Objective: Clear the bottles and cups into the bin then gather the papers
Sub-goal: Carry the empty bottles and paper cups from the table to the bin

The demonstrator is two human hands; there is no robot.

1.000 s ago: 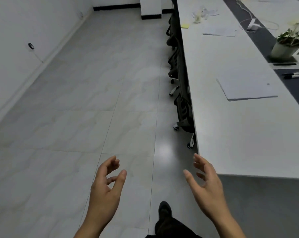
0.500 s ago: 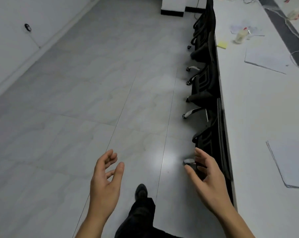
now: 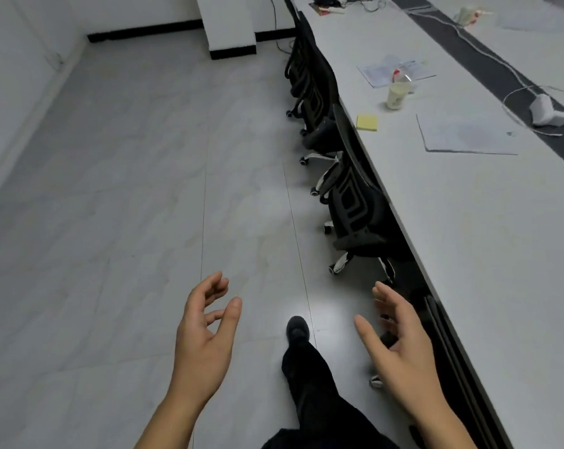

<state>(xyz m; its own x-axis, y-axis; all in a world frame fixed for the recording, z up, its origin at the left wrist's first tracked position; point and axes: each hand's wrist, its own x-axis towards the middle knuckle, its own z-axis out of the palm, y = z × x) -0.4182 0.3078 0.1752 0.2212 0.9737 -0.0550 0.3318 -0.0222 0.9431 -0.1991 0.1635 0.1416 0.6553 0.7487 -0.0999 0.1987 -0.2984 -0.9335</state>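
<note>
Left hand (image 3: 206, 335) and right hand (image 3: 400, 345) both empty, fingers loosely curled, above the floor (image 3: 112, 189).

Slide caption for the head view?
Left hand and right hand empty over the floor; cup and papers on the table.

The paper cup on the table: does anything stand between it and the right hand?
Yes: black chairs along the table edge stand between the right hand and the cup; a yellow notepad lies beside it.
</note>
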